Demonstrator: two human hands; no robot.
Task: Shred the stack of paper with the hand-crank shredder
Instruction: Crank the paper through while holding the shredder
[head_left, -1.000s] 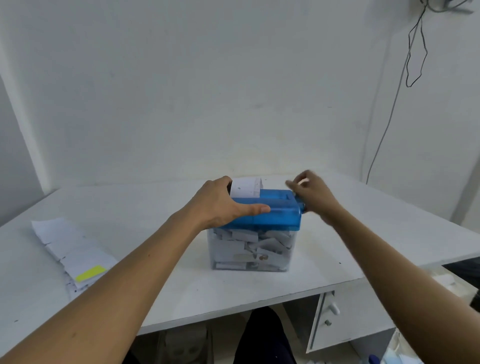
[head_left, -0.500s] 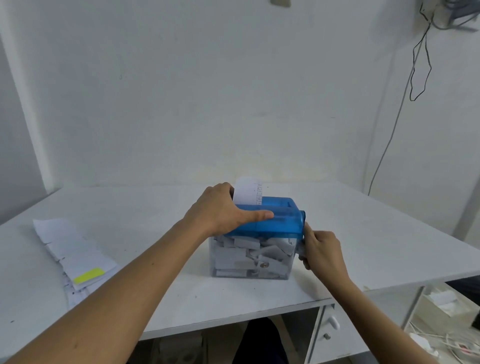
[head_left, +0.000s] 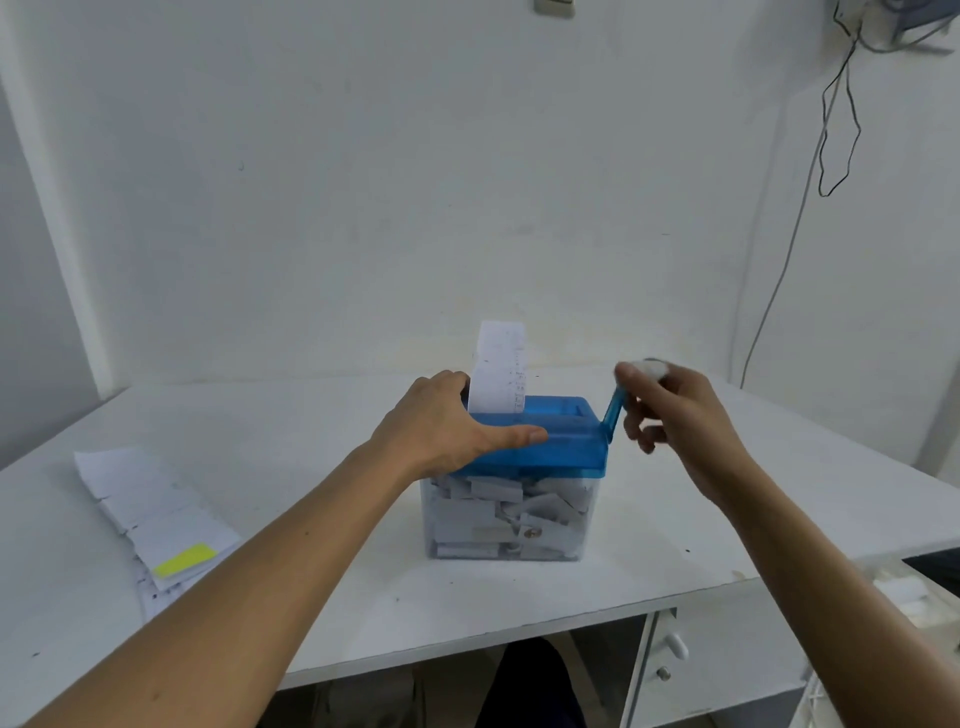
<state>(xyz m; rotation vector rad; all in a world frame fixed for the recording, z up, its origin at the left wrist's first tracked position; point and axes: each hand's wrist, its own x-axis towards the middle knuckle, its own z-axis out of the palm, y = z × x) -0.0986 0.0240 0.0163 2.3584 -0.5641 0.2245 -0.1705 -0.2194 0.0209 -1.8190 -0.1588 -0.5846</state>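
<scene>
Crank's come round! Half a second back the right hand (head_left: 670, 410) was down low by the bin's right side; now it's up high, fingers curled and pinching the white knob (head_left: 649, 368), with the blue crank arm (head_left: 613, 415) pointing upward. The left hand (head_left: 441, 421) stays pressed flat on the hand-crank shredder (head_left: 561, 441), thumb straight along the lid. A printed paper slip (head_left: 498, 369) stands upright in the slot, its print too small to read. Shreds fill the clear bin (head_left: 509, 519). The stack of paper (head_left: 150, 509), with its yellow tab (head_left: 184, 560), lies well apart on the left of the white table (head_left: 311, 597).
</scene>
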